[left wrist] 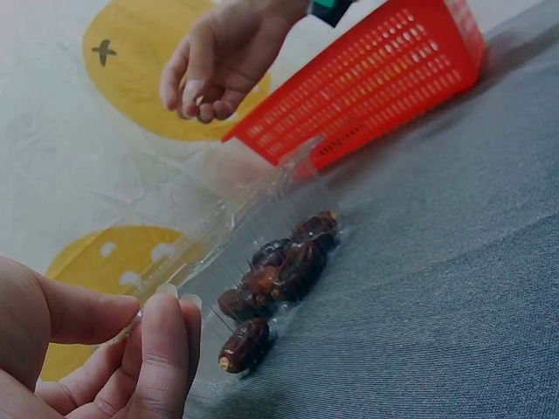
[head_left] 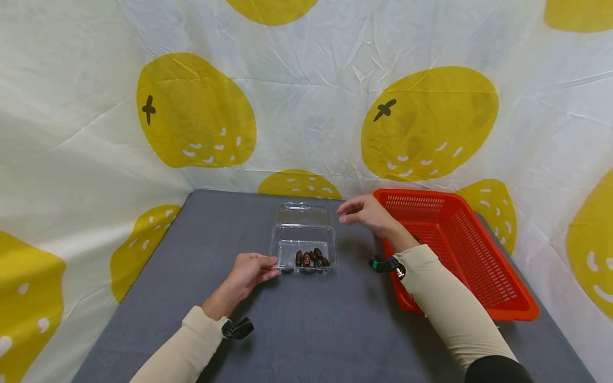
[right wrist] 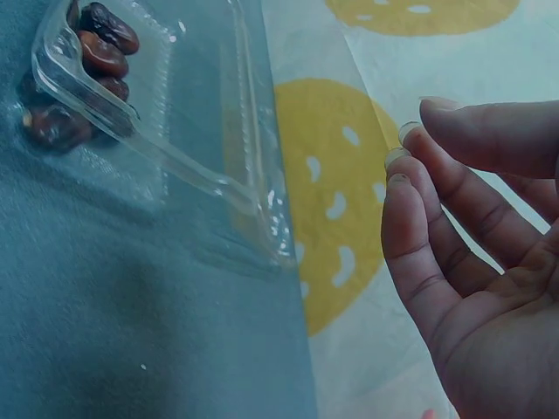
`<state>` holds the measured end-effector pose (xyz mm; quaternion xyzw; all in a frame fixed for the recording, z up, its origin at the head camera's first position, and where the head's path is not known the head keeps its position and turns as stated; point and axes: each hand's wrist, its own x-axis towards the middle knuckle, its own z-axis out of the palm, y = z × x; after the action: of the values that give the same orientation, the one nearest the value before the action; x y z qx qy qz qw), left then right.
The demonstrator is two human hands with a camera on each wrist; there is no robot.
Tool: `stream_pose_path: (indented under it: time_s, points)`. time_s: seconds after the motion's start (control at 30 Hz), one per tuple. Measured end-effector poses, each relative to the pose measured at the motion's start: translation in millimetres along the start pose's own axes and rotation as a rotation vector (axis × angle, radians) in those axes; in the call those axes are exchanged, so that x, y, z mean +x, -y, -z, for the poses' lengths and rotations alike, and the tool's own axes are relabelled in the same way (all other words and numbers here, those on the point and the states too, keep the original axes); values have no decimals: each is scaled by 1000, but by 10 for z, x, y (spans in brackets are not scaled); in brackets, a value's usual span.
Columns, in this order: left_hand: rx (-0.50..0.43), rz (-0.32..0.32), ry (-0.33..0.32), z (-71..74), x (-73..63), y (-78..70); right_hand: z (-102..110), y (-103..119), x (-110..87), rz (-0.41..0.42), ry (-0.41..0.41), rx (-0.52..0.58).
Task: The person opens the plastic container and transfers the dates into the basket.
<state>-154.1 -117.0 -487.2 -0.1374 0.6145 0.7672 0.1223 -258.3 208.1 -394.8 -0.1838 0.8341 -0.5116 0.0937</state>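
Note:
A clear plastic clamshell box (head_left: 304,232) stands on the grey table with its lid raised at the back. Several glossy brown dates (head_left: 306,259) lie in its base, mostly toward the right. My left hand (head_left: 250,272) pinches the front left rim of the box between thumb and fingers; in the left wrist view the dates (left wrist: 245,344) sit beyond its fingertips. To the right of the lid, my right hand (head_left: 367,213) is raised above the table, its fingers loosely bent. Nothing shows between the thumb and fingers (right wrist: 405,218) of that hand in the right wrist view.
A red perforated plastic basket (head_left: 479,255) stands at the right, partly behind my right forearm. Something small and dark (head_left: 416,238) shows inside it beside the wrist. A white cloth (head_left: 306,133) with yellow fruit prints hangs behind the table (head_left: 306,335).

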Motion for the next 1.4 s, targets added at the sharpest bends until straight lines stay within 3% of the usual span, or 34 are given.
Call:
stream_pose_path:
  time_s: [0.33,0.53,1.07,1.4]
  points:
    - [-1,0,2,9,2,-11,-230,-7,36,22,78,-1]
    - [-9,-1,14,1,-7,3,-362,-13,25,-16,117,-31]
    - [-4,-3,6,-11,6,19,-753,132,144,11,260,-22]
    - [-8,-15,4,10,1,14,-1134,99,309,16,410,-88]
